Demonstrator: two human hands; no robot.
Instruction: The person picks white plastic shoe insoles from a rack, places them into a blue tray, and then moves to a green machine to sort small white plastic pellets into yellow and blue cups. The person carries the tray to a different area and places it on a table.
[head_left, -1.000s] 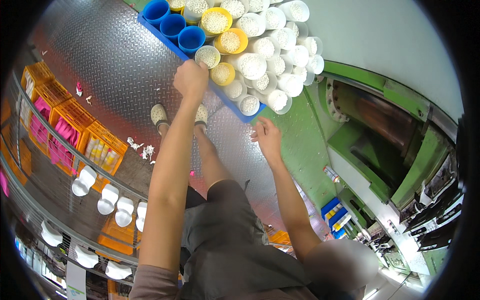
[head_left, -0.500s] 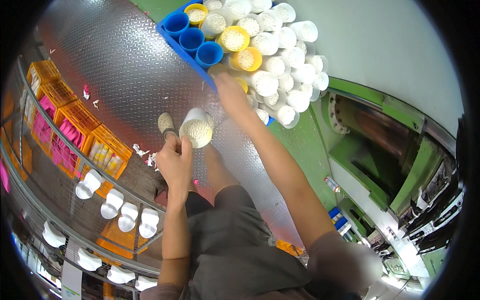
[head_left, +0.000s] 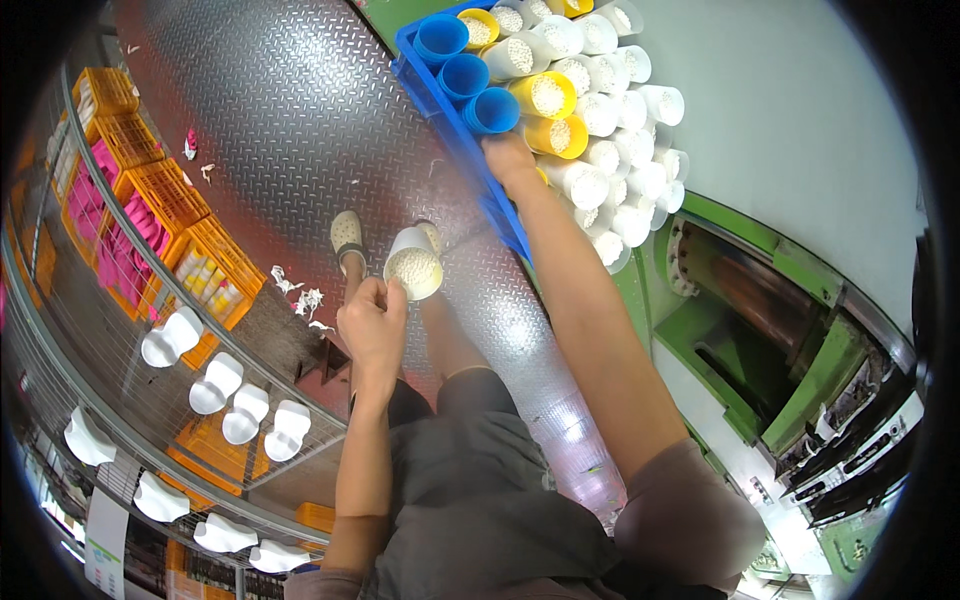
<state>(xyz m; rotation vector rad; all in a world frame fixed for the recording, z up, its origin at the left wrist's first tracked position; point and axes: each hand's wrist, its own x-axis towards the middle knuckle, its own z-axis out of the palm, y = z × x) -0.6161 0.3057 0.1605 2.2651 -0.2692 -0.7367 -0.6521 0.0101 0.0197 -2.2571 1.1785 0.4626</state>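
Observation:
My left hand (head_left: 372, 322) is closed on the rim of a cup (head_left: 408, 242), whitish and translucent and filled with small white pellets, tilted over the floor in front of my legs. To the upper right, my right hand (head_left: 508, 160) reaches in over the near side of a blue crate (head_left: 440, 105). Its fingers are hidden inside, beside a stack of blue cups (head_left: 491, 112) and a yellow cup (head_left: 560, 135) of pellets. Many more pellet-filled cups, white (head_left: 582, 184) and yellow, lie packed and piled in that crate.
Patterned metal plate (head_left: 300, 90) covers the floor, with white scraps (head_left: 300, 295) on it. At left, a wire rack (head_left: 330, 425) carries white moulded pieces (head_left: 243, 413); orange crates (head_left: 225, 265) with pink and yellow-white items stand beyond. A green machine (head_left: 745, 330) is at right.
My right hand has sunk deeper behind the crate's side, hiding its fingers. The crate and my left hand with its cup sit farther right in the picture, as the view has shifted.

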